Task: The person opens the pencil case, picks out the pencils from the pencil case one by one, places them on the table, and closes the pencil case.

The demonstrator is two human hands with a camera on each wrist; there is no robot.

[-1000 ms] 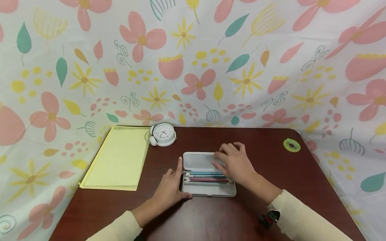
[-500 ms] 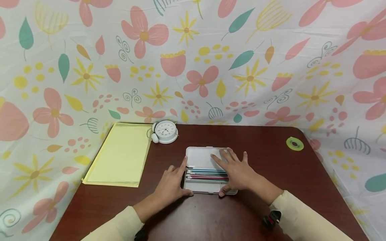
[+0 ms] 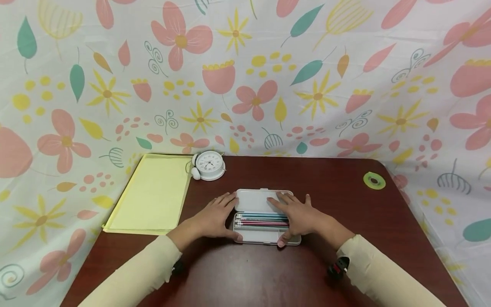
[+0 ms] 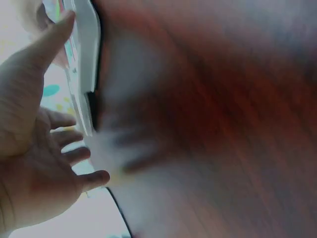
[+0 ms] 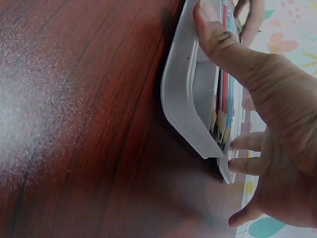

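A white pencil case (image 3: 258, 237) lies opened flat on the table, its lid (image 3: 253, 200) folded back on the far side. Several pencils (image 3: 261, 223), blue and dark red, lie lengthwise in its tray; their sharpened tips show in the right wrist view. At the case's left end is my left hand (image 3: 213, 218), fingers extended near the lid's edge and thumb (image 4: 63, 27) against the front corner. My right hand (image 3: 303, 217) spreads over the right end, fingertips on the lid and thumb (image 5: 210, 27) on the front rim.
Back left, a yellow zip folder (image 3: 153, 194) lies flat beside a white alarm clock (image 3: 209, 165). A green tape roll (image 3: 374, 181) lies at the far right of the brown table (image 3: 245, 273). Behind the table hangs a flowered cloth (image 3: 253, 64).
My right hand came down from above the lid onto the case's right end, its thumb reaching the front rim. My left fingers, earlier with one pointing out, now extend together at the left end.
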